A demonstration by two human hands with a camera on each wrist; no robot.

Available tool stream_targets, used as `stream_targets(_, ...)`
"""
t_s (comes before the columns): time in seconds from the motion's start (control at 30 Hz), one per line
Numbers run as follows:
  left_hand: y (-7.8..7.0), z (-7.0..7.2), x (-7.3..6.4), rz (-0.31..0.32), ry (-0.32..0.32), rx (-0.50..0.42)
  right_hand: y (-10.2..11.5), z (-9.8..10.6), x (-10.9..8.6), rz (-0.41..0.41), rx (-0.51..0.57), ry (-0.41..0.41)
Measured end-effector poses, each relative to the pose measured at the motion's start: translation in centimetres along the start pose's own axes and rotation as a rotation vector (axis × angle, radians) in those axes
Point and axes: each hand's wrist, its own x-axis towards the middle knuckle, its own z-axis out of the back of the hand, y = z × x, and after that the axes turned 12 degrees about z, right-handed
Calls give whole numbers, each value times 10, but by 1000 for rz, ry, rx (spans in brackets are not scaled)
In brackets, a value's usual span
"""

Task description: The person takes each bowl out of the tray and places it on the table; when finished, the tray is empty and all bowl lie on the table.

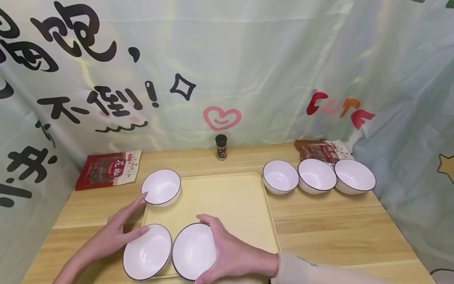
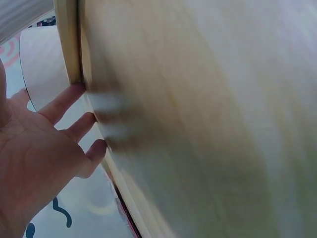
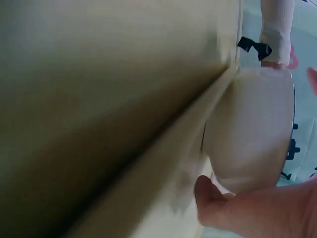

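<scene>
In the head view, my right hand (image 1: 232, 252) holds the right side of a white dark-rimmed bowl (image 1: 193, 250) at the tray's front, thumb at its near side and fingers at its far side. My left hand (image 1: 115, 234) is spread with straight fingers; its fingertips reach the rim of the back-left bowl (image 1: 161, 187), while its thumb lies over the rim of the front-left bowl (image 1: 145, 252). All three bowls stand upright on the pale yellow tray (image 1: 227, 201). The right wrist view shows the held bowl's outer wall (image 3: 250, 129) beside my thumb.
Three matching bowls, a left one (image 1: 280, 177), a middle one (image 1: 317, 176) and a right one (image 1: 354, 176), stand in a row right of the tray. Behind are a spice jar (image 1: 221, 148), a red packet (image 1: 106, 169) and a brown packet (image 1: 319, 150). A printed curtain (image 1: 248, 79) backs the wooden table (image 1: 330, 232).
</scene>
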Motion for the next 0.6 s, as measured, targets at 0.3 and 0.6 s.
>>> stream_targets(0.3, 0, 0, 1, -7, -2, 7, -3, -10, 0, 14, -56, -40)
stream_targets(0.6, 1, 0, 1, 3, 10, 9, -4, -12, -5, 53, -119, -40)
